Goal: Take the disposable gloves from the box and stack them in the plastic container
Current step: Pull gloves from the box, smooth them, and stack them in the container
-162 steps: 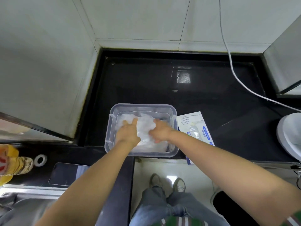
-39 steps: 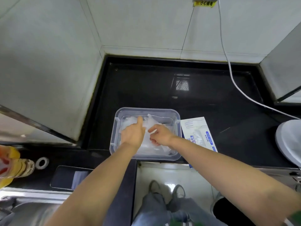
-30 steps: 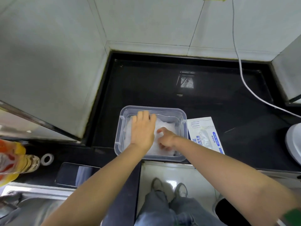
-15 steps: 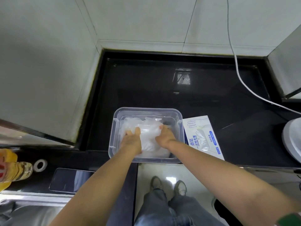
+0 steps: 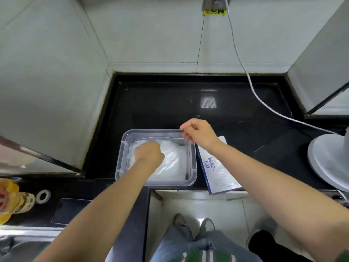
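Observation:
A clear plastic container (image 5: 120,148) stands near the front edge of the black counter (image 5: 160,106). Inside it lies a pile of thin translucent gloves (image 5: 174,161). My left hand (image 5: 149,154) rests on the left part of the pile with its fingers curled down into the gloves. My right hand (image 5: 201,134) hovers over the container's far right corner with curled fingers, thumb against forefinger. I cannot make out anything between them. The white and blue glove box (image 5: 217,173) lies flat just right of the container, its near end over the counter edge.
A white cable (image 5: 251,87) runs from the wall socket across the counter's right side to a white round appliance (image 5: 328,161). On the lower counter at left lie a dark phone (image 5: 71,210), a tape roll (image 5: 43,195) and a yellow bottle (image 5: 13,201).
My right hand has lifted off the glove pile and moved to the container's far right corner. My left hand has stayed on the pile, now closed like a fist.

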Motion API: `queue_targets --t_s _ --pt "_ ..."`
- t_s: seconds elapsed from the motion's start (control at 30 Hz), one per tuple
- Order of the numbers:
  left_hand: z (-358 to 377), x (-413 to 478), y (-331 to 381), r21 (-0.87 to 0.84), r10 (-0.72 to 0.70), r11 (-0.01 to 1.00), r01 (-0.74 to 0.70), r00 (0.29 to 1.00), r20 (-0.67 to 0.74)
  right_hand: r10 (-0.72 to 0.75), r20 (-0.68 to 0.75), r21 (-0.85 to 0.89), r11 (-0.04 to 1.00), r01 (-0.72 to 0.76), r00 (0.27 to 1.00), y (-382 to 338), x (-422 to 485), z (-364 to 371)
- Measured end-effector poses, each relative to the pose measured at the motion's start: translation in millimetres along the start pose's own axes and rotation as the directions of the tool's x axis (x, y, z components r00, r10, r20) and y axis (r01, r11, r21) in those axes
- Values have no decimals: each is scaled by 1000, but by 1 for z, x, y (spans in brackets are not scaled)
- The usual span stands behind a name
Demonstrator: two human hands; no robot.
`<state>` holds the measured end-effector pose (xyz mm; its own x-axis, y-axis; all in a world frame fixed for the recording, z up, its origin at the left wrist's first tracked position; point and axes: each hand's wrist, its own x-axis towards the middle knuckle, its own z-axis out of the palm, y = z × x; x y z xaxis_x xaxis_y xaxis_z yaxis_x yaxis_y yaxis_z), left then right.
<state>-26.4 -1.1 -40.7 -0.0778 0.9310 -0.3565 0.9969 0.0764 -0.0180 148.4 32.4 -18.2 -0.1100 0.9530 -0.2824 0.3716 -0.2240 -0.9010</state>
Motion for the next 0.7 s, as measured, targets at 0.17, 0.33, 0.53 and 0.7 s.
queue_targets --t_s 0.17,0.33,0.53,0.7 --pt "-24 -18 56 -169 145 970 -177 971 -189 153 -115 -420 888 -188 981 62 -18 -50" --pt "-13 -43 116 -427 374 810 -402 915 -153 112 -30 -763 640 -95 993 107 -53 -60" --pt "48 -58 147 -447 360 852 -272 925 122 58 -96 -780 615 -111 994 124 -56 -51" --pt "67 -59 144 -445 298 875 -191 936 185 95 -105 -645 751 -141 990 123 -56 -51"
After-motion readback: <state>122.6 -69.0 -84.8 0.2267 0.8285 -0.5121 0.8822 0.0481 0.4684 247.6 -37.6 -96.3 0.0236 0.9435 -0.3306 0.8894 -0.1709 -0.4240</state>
